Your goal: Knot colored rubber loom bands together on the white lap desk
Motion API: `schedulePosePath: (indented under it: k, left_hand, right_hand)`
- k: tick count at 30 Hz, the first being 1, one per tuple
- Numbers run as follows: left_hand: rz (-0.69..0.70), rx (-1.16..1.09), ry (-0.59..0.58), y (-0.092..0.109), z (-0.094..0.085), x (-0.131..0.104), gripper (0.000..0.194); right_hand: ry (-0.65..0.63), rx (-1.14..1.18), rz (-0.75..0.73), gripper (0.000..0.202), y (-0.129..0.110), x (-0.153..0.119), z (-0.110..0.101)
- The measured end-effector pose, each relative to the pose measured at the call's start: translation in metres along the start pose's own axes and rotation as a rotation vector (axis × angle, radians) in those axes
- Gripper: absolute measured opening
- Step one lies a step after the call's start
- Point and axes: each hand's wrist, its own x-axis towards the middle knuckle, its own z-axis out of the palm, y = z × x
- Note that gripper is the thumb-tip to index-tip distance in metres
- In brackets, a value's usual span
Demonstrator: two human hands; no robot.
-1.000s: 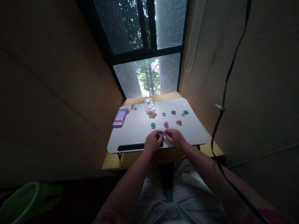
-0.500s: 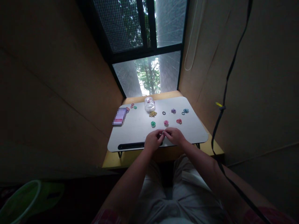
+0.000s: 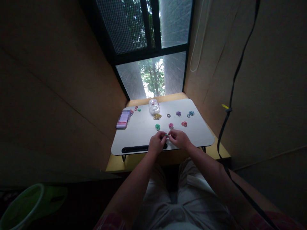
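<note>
Close together above the front of the white lap table (image 3: 134, 134), my left hand (image 3: 157, 142) and my right hand (image 3: 178, 139) meet at the fingertips. Between them is a small green ring, which looks like a hair tie (image 3: 166, 135). Both hands are closed in a pinch at it, and the fingers partly hide it. Just beyond them lie a green bunch of hair ties (image 3: 157, 126), a pink bunch (image 3: 170, 125) and a red bunch (image 3: 184, 124). Farther back are a yellow bunch (image 3: 157, 117), a dark single ring (image 3: 168, 115), a purple bunch (image 3: 178, 113) and a blue bunch (image 3: 191, 113).
A clear plastic jar (image 3: 153, 107) stands at the back. On the left lie a phone (image 3: 123, 119) and several loose rings (image 3: 136, 108). A black slot (image 3: 134, 149) runs along the front edge. A dark strap (image 3: 236, 73) hangs at right; a green basket (image 3: 31, 204) is lower left.
My fingertips have parted slightly, and the green hair tie shows more clearly between them. The bunches on the table lie as before.
</note>
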Motion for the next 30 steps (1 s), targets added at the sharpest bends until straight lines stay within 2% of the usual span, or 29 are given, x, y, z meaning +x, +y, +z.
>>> schedulePosePath:
  k: [3,7,16,30]
  left_hand:
    - [0.006,-0.011,0.003,-0.0010,0.0007,-0.0001,0.013]
    - [-0.018,0.026,0.011,-0.0013,0.0016,0.0006,0.013]
    - [0.014,0.085,-0.019,0.0023,-0.0007,-0.0021,0.021]
    - [-0.005,0.092,0.006,0.0005,0.0008,-0.0013,0.012]
  right_hand:
    - [0.005,0.052,-0.026,0.019,0.0025,0.0006,0.0007]
    - [-0.010,0.081,-0.068,0.013,0.0022,0.0018,-0.0002]
    - [0.027,0.032,-0.023,0.011,-0.0009,0.0008,-0.0004]
    - [0.018,0.087,-0.055,0.012,-0.0013,-0.0033,-0.0020]
